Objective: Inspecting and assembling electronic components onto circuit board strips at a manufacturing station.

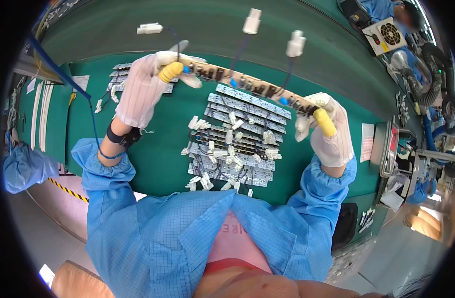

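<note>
Between my two hands I hold up a long, narrow circuit board strip [247, 85], its edge of small components facing me. Thin dark wires with white plug connectors [252, 21] stick up from it. My left hand [147, 82], in a white glove with a yellow finger cot, grips the strip's left end. At the right end, my right hand [329, 124], gloved the same way, pinches it. Below the strip lie rows of similar circuit boards [250, 113] with several white connectors [220, 153] tangled over them. A wrist strap [122, 137] with a blue cord is on my left wrist.
More circuit boards [119, 73] lie behind my left hand on the green mat [158, 166]. A printed sheet [367, 142] and a metal tray [386, 149] are at the right. A box with a fan [386, 37] stands far right, near another person. A blue sleeve [29, 166] shows at left.
</note>
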`<action>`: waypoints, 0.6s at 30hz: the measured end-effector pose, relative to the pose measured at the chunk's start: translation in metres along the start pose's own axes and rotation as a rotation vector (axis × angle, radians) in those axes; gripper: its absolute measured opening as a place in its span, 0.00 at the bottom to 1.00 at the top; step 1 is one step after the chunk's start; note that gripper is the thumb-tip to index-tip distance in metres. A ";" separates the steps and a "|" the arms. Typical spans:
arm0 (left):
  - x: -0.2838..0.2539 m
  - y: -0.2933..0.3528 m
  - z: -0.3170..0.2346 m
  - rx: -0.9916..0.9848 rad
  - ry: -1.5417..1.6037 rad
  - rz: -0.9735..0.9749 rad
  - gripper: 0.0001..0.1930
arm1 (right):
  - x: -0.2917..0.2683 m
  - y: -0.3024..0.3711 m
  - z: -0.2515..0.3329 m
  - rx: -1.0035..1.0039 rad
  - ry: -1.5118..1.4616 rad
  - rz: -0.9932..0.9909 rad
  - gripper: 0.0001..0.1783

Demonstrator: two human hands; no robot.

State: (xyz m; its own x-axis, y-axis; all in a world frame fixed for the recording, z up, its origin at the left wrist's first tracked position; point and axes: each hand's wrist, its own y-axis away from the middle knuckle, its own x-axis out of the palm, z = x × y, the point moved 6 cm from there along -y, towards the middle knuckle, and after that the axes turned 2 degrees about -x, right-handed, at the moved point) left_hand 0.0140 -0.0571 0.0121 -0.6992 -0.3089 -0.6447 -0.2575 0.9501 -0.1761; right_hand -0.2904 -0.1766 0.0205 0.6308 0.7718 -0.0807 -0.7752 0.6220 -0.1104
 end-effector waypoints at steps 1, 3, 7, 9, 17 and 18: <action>0.002 -0.002 -0.007 -0.008 0.011 -0.014 0.15 | 0.004 0.003 0.009 0.002 0.006 -0.016 0.33; -0.002 -0.007 0.012 0.063 0.166 -0.144 0.13 | 0.021 -0.001 0.008 0.077 0.141 -0.131 0.37; 0.009 -0.002 -0.007 -0.061 0.146 -0.027 0.14 | 0.011 0.002 0.008 0.029 -0.079 -0.045 0.34; 0.007 0.001 -0.004 -0.064 0.086 -0.045 0.15 | 0.008 0.000 0.001 -0.017 -0.215 -0.015 0.35; 0.004 0.003 -0.019 0.019 0.069 0.086 0.19 | -0.001 0.001 -0.020 0.050 -0.376 -0.054 0.33; 0.002 0.004 -0.021 0.145 -0.031 0.024 0.19 | -0.005 0.002 -0.020 0.021 -0.329 -0.023 0.34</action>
State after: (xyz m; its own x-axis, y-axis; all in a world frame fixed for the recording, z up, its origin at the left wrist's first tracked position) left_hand -0.0019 -0.0546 0.0256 -0.6828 -0.2871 -0.6718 -0.1404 0.9540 -0.2650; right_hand -0.2945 -0.1813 0.0005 0.6054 0.7569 0.2461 -0.7639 0.6394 -0.0875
